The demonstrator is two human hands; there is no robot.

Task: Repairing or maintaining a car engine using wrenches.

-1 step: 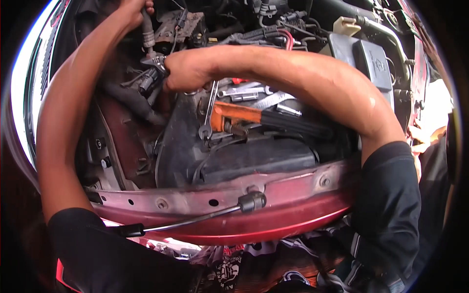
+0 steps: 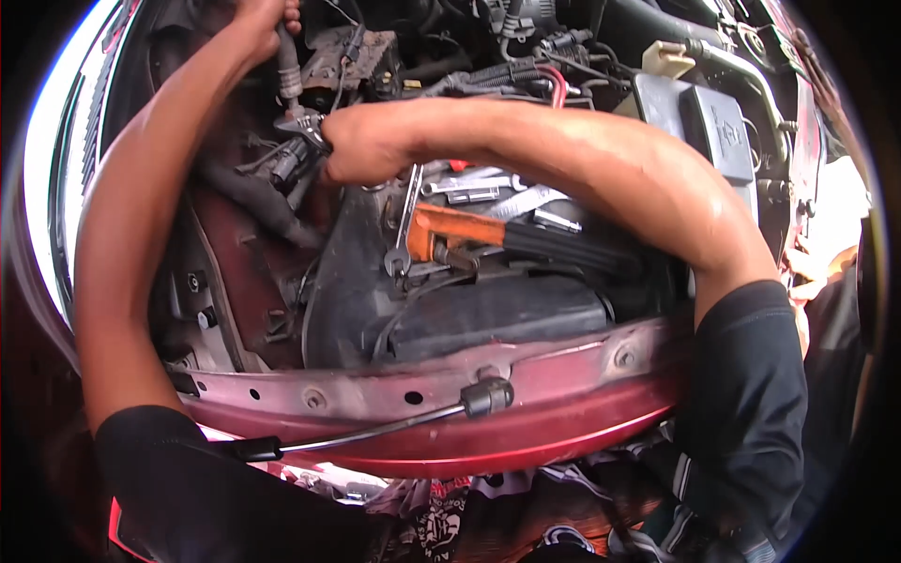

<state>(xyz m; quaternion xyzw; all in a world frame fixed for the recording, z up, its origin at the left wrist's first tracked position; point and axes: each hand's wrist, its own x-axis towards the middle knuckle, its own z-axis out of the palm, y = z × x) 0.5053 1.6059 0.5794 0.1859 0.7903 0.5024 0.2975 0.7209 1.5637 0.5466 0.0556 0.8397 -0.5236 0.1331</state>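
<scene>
My left hand [image 2: 263, 33] is closed around a grey hose with a metal fitting [image 2: 289, 80] at the upper left of the engine bay. My right hand [image 2: 361, 141] grips a silver adjustable wrench [image 2: 308, 126], its head at the lower part of that fitting, beside a black connector [image 2: 286, 169]. Below my right forearm lie a long combination wrench [image 2: 405, 230], an orange-and-black pipe wrench [image 2: 460, 225] and several silver spanners [image 2: 511, 202], resting on black plastic.
A red body panel [image 2: 450, 422] crosses the front, with a black gas strut [image 2: 375, 427] over it. A grey-black box [image 2: 713, 131] is at the right, a large hose [image 2: 657, 28] at the top right. Part of another person [image 2: 817, 281] shows at the far right.
The whole scene sits slightly lower in the picture, my right hand and the tools with it. Both hands keep their grip.
</scene>
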